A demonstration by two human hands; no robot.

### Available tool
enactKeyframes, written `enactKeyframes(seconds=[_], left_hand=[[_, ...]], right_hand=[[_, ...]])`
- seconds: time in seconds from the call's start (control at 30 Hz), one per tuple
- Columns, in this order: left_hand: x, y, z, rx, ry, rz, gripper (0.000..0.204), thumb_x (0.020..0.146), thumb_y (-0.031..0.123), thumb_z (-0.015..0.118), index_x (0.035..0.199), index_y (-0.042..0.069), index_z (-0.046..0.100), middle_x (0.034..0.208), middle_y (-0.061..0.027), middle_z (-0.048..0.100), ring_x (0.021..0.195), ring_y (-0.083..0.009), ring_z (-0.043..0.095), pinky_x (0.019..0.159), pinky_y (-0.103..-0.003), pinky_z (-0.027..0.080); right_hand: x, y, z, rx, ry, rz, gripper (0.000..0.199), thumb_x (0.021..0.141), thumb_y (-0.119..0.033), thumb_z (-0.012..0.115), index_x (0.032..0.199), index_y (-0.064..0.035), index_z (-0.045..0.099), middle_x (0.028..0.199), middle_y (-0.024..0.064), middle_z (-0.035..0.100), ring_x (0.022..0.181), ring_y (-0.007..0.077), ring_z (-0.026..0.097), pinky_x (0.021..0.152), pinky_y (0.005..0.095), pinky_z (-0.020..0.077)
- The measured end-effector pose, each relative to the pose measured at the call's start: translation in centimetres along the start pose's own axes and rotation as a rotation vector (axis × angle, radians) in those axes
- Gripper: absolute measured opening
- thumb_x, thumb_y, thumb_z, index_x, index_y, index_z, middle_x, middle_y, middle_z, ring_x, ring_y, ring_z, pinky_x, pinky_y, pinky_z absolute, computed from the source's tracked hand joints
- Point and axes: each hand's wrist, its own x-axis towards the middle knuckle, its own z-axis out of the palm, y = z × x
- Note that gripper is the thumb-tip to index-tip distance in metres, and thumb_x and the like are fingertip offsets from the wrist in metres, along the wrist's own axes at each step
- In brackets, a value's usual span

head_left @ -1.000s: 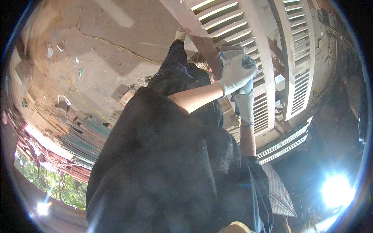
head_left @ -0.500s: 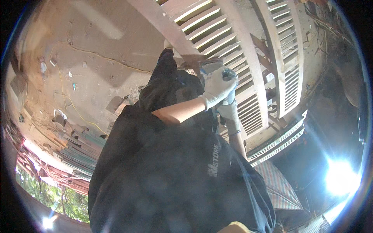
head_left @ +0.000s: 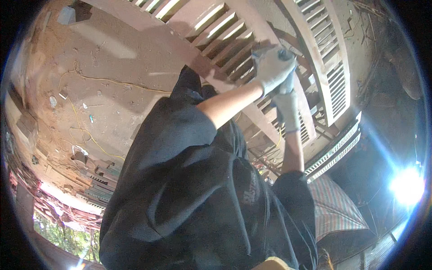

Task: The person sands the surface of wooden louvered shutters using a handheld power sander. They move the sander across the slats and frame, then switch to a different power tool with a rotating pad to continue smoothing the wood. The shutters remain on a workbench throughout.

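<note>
Left of my grip, the dusty floor [head_left: 112, 58] carries a yellow cord [head_left: 90, 130], small scraps and louvred panels [head_left: 324, 58].

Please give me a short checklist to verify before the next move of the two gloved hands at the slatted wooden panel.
1. Gloves on both hands: ok; the left hand and the right hand each wear a light glove.
2. Hands close together at the slatted wooden panel: ok.
3. What the hands grip: cannot tell; only a small dark part shows at the left hand.
4. Yellow cord lies loose on the floor: not ok, it could trip.
5. View of the work point: not ok; the dark shirt fills most of the picture.
</note>
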Motion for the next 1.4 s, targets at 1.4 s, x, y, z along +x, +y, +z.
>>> enactKeyframes(seconds=[1.4], left_hand=[[2.4,-0.7,2.6,0.189,-0.102,-0.119,0.028,0.075,0.033,0.069,0.086,0.008,0.071,0.082,-0.0079,0.072,0.082,-0.0207,0.07,0.077,-0.034,0.053]], right_hand=[[3.8,4.2,-1.6,0.111,-0.08,-0.216,0.081,0.073,-0.013,0.076,0.141,-0.0094,0.032,0.115,0.0076,0.06,0.094,0.0187,0.061,0.077,0.0328,0.0524]])
